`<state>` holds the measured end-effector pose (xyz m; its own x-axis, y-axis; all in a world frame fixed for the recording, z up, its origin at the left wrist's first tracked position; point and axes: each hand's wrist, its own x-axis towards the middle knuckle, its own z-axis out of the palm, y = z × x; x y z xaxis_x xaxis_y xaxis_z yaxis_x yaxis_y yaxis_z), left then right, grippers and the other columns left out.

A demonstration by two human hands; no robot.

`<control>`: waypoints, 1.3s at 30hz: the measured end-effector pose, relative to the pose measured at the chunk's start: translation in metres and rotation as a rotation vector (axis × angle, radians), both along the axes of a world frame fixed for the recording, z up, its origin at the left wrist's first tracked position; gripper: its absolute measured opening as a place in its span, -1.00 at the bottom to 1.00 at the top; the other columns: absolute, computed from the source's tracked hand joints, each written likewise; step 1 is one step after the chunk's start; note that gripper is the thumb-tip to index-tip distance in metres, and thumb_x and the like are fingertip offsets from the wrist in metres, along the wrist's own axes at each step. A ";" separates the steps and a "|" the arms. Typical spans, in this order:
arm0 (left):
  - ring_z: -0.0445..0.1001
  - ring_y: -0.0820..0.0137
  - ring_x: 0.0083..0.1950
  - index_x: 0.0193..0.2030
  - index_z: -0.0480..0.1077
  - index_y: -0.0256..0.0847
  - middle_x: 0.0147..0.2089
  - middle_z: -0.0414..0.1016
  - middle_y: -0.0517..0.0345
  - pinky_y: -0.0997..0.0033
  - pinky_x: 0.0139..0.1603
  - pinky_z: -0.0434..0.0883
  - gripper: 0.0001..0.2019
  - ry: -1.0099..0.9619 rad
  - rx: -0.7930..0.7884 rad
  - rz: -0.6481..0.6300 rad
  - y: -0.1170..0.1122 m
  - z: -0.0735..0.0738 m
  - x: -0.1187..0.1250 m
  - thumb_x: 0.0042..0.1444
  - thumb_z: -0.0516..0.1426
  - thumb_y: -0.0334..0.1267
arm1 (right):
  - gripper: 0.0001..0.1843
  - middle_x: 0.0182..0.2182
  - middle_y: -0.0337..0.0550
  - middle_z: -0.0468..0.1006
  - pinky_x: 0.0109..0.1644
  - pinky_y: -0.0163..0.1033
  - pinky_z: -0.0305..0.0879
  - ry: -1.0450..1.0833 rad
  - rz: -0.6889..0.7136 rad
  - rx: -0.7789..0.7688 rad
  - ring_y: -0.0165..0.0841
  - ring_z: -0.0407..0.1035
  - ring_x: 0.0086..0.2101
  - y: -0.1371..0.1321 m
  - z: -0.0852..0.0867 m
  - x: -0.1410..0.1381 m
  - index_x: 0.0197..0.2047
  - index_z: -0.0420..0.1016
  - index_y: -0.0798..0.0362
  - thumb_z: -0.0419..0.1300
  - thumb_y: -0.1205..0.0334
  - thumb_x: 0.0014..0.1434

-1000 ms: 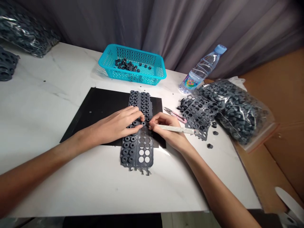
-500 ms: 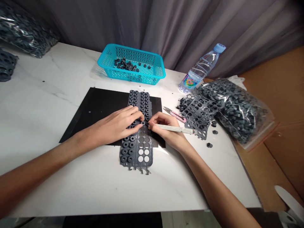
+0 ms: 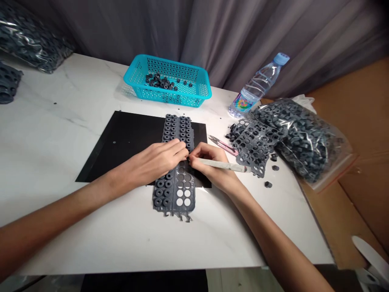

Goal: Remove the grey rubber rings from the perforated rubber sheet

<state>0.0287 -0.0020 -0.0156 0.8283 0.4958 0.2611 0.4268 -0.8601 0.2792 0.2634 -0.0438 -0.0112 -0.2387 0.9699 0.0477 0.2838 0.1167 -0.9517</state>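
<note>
Rests left hand (image 3: 161,159), curled narrow, on grey rubber sheet (image 3: 174,191), laid from black mat (image 3: 106,140) onto white table (image 3: 121,231), nearer than blue basket (image 3: 170,96) and left of pink snips (image 3: 225,145), cannot tell whether pinching anything beneath, and grips pale stick (image 3: 223,164) in right hand (image 3: 212,152) just beside, pointing toward the sheet.

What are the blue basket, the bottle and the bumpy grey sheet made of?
The basket looks like smooth, slightly shiny plastic: its thin walls are full of neat holes. The bottle seems to be glossy clear plastic, since you can see through its ridged sides. The sheet is probably dull rubber, with a moulded, bumpy pattern and ragged end, but soft plastic is possible too.
</note>
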 end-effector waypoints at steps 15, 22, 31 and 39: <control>0.22 0.48 -0.40 -0.36 0.30 -0.21 -0.33 0.14 0.17 0.55 -0.41 0.43 -0.86 -1.355 -1.671 0.469 0.025 0.034 -0.024 0.25 0.09 -0.39 | -0.91 -0.37 -0.17 0.64 -0.34 -0.29 0.31 0.156 -0.104 -0.068 -0.35 0.46 -0.38 0.000 -0.004 0.007 -0.28 0.55 0.03 0.36 0.23 0.21; 0.11 0.59 -0.47 -0.35 0.35 -0.27 -0.30 0.20 0.17 0.69 -0.61 0.19 -0.84 -1.088 -1.767 0.469 0.019 0.029 -0.017 0.27 0.20 -0.41 | -0.84 -0.39 -0.17 0.62 -0.51 -0.35 0.27 0.153 -0.226 -0.078 -0.39 0.41 -0.47 0.004 -0.005 0.009 -0.26 0.54 0.03 0.38 0.15 0.21; 0.00 0.52 -0.46 -0.47 0.25 -0.24 -0.38 0.09 0.21 0.59 -0.54 0.10 -0.75 -0.886 -1.457 0.337 0.024 0.031 0.005 0.25 0.12 -0.36 | -0.90 -0.39 -0.19 0.61 -0.37 -0.30 0.32 0.097 -0.131 -0.051 -0.36 0.44 -0.41 0.008 -0.009 0.020 -0.28 0.52 0.03 0.36 0.24 0.18; 0.04 0.54 -0.47 -0.37 0.33 -0.24 -0.39 0.13 0.25 0.59 -0.53 0.02 -0.61 -0.762 -1.370 0.198 0.028 0.034 0.029 0.45 0.22 -0.07 | -0.91 -0.39 -0.20 0.61 -0.37 -0.30 0.23 0.094 -0.103 -0.047 -0.38 0.39 -0.43 0.009 -0.009 0.018 -0.28 0.55 0.05 0.36 0.25 0.19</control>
<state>0.0577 0.0260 0.0187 0.6130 0.7757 -0.1498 -0.1006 0.2647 0.9591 0.2815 -0.0351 -0.0206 -0.1344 0.9907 0.0197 0.2010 0.0467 -0.9785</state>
